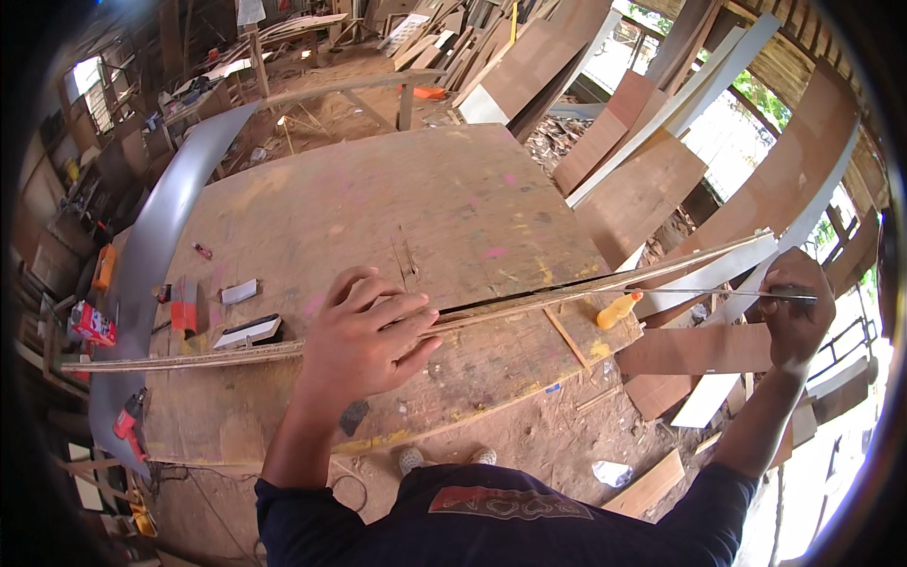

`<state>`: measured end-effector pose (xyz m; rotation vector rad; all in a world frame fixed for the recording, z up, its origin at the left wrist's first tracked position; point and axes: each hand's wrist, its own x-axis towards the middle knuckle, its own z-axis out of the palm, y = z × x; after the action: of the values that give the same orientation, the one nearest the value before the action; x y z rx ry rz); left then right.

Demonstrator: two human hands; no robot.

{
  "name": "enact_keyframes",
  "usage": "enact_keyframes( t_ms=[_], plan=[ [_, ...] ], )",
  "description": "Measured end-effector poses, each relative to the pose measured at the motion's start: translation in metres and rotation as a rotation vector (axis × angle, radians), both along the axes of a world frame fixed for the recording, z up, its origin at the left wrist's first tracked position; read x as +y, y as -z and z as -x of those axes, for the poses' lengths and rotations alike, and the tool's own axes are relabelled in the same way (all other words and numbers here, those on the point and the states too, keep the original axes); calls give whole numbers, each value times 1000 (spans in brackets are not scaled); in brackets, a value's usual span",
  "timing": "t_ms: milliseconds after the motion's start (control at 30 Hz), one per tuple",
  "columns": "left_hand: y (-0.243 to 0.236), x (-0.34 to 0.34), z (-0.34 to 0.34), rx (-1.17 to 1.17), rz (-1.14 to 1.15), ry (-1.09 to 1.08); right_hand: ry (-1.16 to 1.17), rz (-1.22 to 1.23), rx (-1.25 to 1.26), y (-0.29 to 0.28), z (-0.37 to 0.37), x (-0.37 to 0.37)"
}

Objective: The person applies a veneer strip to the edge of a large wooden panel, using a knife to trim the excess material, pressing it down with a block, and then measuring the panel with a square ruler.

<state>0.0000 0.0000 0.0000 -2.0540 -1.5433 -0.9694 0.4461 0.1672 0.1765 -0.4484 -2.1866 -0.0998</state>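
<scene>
On shirt [378,534], lettered red print [472,501]; L hand [364,331] on ply [189,361].

Part of the long board [208,358] is covered by the left hand [368,331]; the thin tool [704,291] in the right hand [798,317] is too slender to be identified; the shirt [378,529] is cut off below.

Daylight glare at right, dimmer left, fisheye-bent edges, black corners
</scene>
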Motion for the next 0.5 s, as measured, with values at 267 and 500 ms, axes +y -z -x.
enact_keyframes(
  t_ms=[267,500],
  plan=[
    [6,-5,1,2,-4,-14,-71,-77,-115,-21,14,8],
    [3,-3,-5,-15,3,-20,-113,-163,-318,-35,53,7]
  ],
)
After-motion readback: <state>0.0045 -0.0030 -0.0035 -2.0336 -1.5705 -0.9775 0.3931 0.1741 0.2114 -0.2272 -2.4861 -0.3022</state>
